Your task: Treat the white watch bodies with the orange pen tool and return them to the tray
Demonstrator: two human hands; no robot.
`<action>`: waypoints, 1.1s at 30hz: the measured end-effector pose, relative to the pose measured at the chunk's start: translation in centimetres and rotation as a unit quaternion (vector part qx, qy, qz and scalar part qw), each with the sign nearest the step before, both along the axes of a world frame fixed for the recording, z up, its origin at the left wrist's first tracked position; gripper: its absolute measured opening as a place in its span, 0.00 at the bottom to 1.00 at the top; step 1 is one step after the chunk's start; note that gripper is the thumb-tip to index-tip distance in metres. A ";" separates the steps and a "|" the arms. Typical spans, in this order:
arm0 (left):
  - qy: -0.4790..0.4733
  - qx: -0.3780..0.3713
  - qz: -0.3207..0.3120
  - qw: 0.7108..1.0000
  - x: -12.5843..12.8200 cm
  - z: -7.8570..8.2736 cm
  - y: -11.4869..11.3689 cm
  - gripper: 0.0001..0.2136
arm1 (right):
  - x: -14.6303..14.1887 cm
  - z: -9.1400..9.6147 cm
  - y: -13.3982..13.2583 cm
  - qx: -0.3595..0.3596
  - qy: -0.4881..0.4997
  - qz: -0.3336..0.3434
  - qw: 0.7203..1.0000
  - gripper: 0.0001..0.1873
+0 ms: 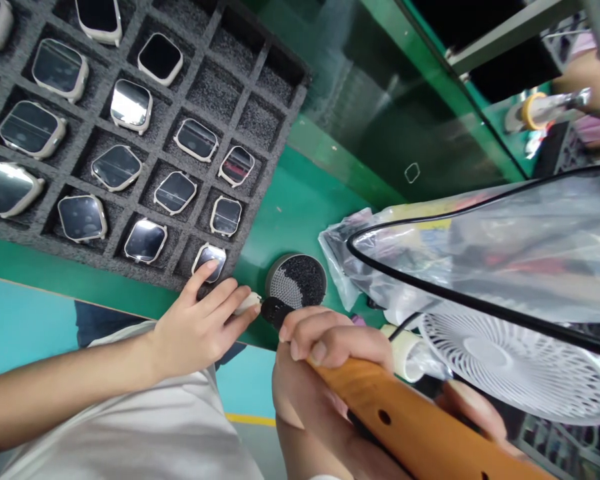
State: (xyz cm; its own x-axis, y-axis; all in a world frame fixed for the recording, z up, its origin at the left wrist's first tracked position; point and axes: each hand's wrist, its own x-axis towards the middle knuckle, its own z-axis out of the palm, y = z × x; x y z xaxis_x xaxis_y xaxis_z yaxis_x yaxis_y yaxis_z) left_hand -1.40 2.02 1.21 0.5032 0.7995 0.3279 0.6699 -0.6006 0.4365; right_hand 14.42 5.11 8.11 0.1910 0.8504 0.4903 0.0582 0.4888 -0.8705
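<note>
My left hand (pixel 200 320) pinches a small cream watch case (pixel 247 303) at the front edge of the green bench, its index finger touching the watch (pixel 210 257) in the nearest cell of the foam tray. My right hand (pixel 330 347) grips an orange wooden-handled tool (pixel 410 420) whose black tip (pixel 275 311) meets the case. Just behind the tip stands a round black-and-grey pad (pixel 297 280).
A dark foam tray (pixel 260 100) holds several cream smartwatch cases in its cells, with empty cells at the right. A clear plastic bag (pixel 480 247) and a white fan (pixel 520 367) crowd the right. The green bench (pixel 300 200) lies between them.
</note>
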 end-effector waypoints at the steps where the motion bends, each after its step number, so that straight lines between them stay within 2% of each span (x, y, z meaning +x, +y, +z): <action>1: 0.001 0.001 0.001 1.000 0.0 0.0 0.0 0.15 | -0.1 -0.2 0.0 0.002 0.004 -0.003 1.000 0.28; 5: 0.005 0.002 0.003 1.000 0.0 -0.1 -0.1 0.14 | 0.0 -0.7 -0.4 -0.020 0.018 0.018 0.999 0.29; 9: 0.005 0.003 0.005 1.000 0.0 -0.1 0.0 0.15 | 0.7 -0.2 -0.5 -0.027 0.040 0.032 0.998 0.32; 12: 0.011 -0.014 0.001 1.000 -0.1 0.1 0.0 0.15 | 1.7 0.4 0.2 -0.026 0.054 0.001 0.998 0.34; 15: 0.008 -0.035 -0.021 0.999 -0.3 0.2 0.0 0.20 | 2.8 0.1 1.2 -0.011 0.062 -0.047 0.997 0.30; 18: 0.006 -0.036 -0.030 0.999 -0.3 0.1 -0.1 0.21 | 3.4 -0.8 1.9 0.004 0.063 -0.054 0.997 0.27; 21: 0.020 -0.024 -0.005 0.999 0.0 0.0 -0.1 0.16 | 3.6 -1.4 2.0 -0.006 0.066 -0.058 0.996 0.26; 33: 0.014 -0.043 -0.024 0.999 -0.3 0.2 -0.4 0.19 | 3.7 -1.2 1.5 -0.031 0.059 -0.059 0.996 0.26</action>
